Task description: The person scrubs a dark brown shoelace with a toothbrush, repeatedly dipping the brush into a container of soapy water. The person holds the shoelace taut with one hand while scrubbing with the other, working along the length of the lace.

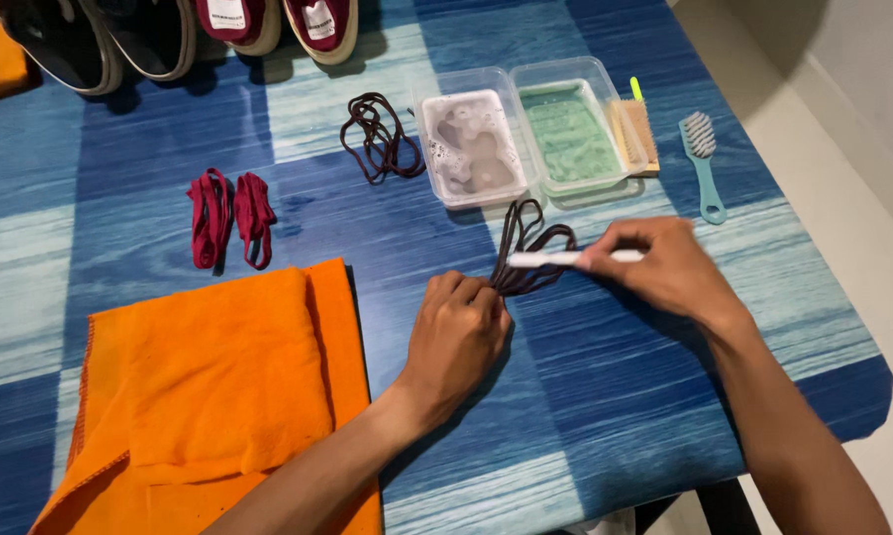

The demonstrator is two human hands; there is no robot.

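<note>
Your left hand (456,332) is resting on the blue table (615,396), its fingers curled tight and pinching one end of a dark lace (525,248) bundle. The lace's loops are fanning out beyond your knuckles toward the tubs. Your right hand (664,266) is gripping a thin white brush (555,259), fingers closed around its handle, and holding it flat across the loops; its tip is touching the lace.

Just beyond the lace, two clear tubs are sitting side by side: the grey tub (471,144) with cloudy liquid and the green tub (570,129). A wooden brush (634,134) is lying against the green tub, and a teal brush (702,159) is lying near it. A second dark lace (377,139) is lying left of the tubs, and two red laces (231,218) are lying above the orange cloth (209,386). Shoes (169,35) are lining the far edge.
</note>
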